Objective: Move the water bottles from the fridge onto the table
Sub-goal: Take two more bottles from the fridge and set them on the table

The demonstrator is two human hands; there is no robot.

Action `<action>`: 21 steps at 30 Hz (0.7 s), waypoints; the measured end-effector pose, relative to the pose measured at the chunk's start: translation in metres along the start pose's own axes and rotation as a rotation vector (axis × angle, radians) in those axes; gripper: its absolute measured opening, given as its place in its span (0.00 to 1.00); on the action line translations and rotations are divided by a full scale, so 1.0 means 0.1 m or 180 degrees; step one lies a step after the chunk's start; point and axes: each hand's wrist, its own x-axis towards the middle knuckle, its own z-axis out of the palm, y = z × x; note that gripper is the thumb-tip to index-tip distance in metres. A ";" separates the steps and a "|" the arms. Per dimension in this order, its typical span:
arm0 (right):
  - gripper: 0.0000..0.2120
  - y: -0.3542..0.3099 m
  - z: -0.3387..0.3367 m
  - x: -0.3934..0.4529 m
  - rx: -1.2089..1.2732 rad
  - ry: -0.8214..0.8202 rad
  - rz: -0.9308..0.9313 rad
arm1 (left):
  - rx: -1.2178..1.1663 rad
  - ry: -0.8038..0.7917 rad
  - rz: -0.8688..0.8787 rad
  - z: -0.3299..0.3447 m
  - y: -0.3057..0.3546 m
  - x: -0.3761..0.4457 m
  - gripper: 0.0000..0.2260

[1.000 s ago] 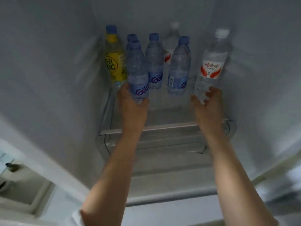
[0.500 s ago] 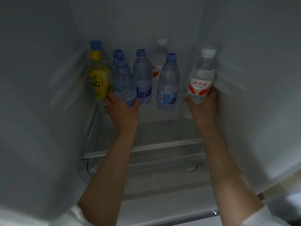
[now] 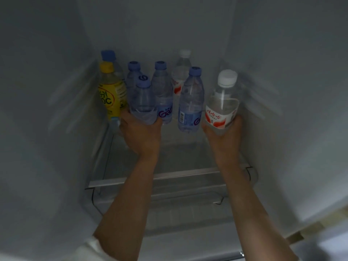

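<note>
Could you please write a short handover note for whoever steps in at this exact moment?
Left hand: grips a blue-capped bottle by its lower body.
Right hand: grips a white-capped, red-labelled bottle the same way.
Both held bottles are inside the fridge, above the glass shelf.
On the shelf: three more blue-capped water bottles, one white-capped bottle at the back, a yellow drink bottle at left with another blue cap behind it.
Done: two bottles grasped.
Left: carry these two out to the table, not in view, then return for the rest.
</note>
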 end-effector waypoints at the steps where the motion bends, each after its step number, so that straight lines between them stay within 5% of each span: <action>1: 0.31 -0.01 -0.01 -0.03 0.0007 -0.0047 -0.0049 | -0.0175 -0.0054 0.0004 -0.02 0.01 -0.02 0.39; 12: 0.31 -0.37 -0.17 -0.53 -0.0020 -0.0576 -0.0632 | -0.0886 -0.0193 0.0318 -0.58 0.26 -0.46 0.30; 16: 0.34 -0.64 -0.30 -0.69 0.0028 -0.0901 -0.0667 | -0.1080 -0.0183 0.0314 -0.95 0.37 -0.60 0.17; 21: 0.33 -0.77 -0.60 -1.00 0.0058 -0.1282 -0.0465 | -0.0991 -0.0410 0.0056 -1.37 0.42 -0.89 0.24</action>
